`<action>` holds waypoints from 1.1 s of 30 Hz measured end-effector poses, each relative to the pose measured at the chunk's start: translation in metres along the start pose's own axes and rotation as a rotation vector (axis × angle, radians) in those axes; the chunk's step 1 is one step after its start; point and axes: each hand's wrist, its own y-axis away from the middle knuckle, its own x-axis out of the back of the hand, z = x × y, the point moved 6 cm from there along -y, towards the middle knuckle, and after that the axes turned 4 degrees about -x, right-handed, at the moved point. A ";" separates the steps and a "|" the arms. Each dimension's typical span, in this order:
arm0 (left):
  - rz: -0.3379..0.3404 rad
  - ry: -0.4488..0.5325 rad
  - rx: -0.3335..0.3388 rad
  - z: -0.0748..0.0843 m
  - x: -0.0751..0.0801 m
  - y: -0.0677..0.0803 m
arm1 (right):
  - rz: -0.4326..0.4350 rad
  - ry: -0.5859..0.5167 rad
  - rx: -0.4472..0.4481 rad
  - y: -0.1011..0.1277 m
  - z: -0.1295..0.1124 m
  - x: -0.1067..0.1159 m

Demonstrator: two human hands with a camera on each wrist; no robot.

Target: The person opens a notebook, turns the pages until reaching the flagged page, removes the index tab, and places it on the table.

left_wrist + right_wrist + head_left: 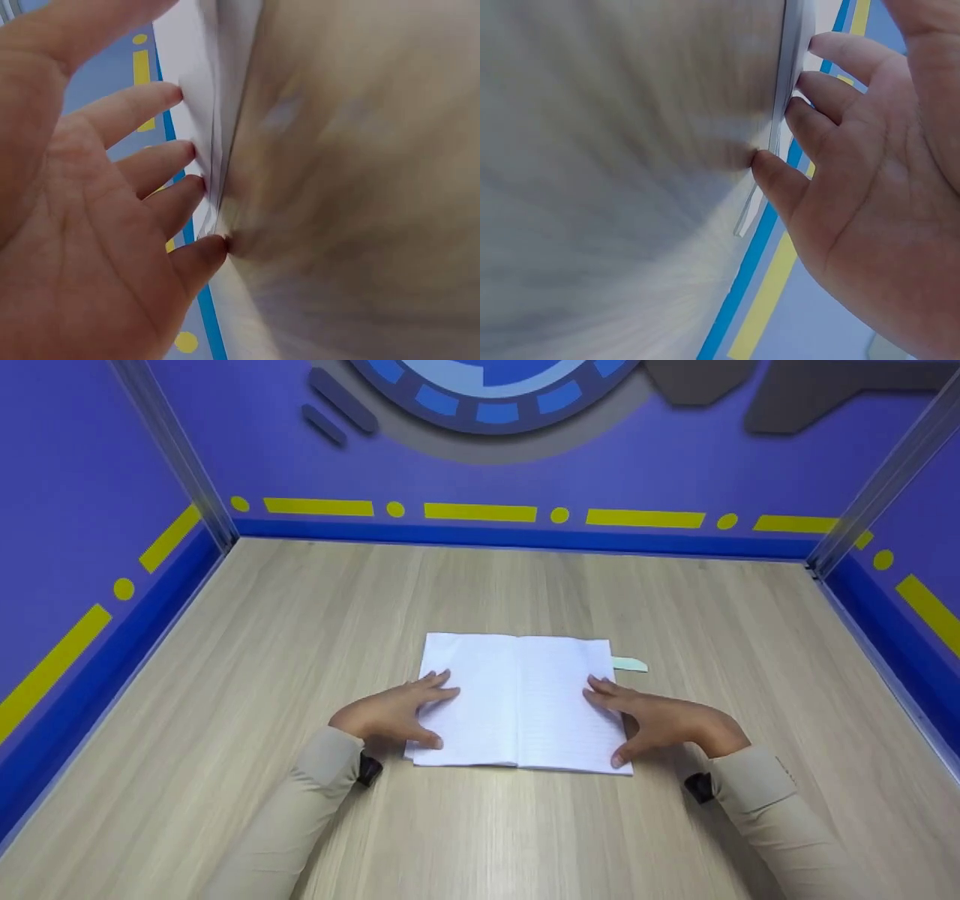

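Observation:
An open notebook [517, 705] lies flat on the wooden table, its centre fold running front to back. Its pages are white, with faint ruled lines on the right one. My left hand [397, 711] rests with spread fingers on the left page's outer edge. On the opposite side, my right hand [656, 720] touches the right page's outer edge, fingers apart. In the left wrist view the fingertips [187, 150] meet the page edges, the little finger down at the table. Likewise, the right wrist view has fingertips [802, 79] against the notebook's side.
A pale green tab [630, 664] sticks out past the notebook's upper right edge. The table [480, 840] is light wood grain. Blue-purple panels [495, 480] with yellow dashes stand along its back and both sides, joined by metal corner posts [176, 450].

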 end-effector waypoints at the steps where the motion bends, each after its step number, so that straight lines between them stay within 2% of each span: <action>1: -0.008 0.001 0.005 -0.001 0.000 0.000 | -0.002 0.002 -0.002 0.000 0.000 0.000; 6: -0.028 0.010 0.024 -0.004 0.002 -0.001 | -0.012 0.013 -0.005 0.000 0.000 0.000; 18: -0.019 0.021 0.073 -0.004 0.004 0.000 | -0.027 0.004 0.008 -0.001 0.003 0.000; 33: -0.024 0.020 0.070 -0.004 0.005 -0.002 | -0.041 -0.005 0.020 -0.001 0.004 0.000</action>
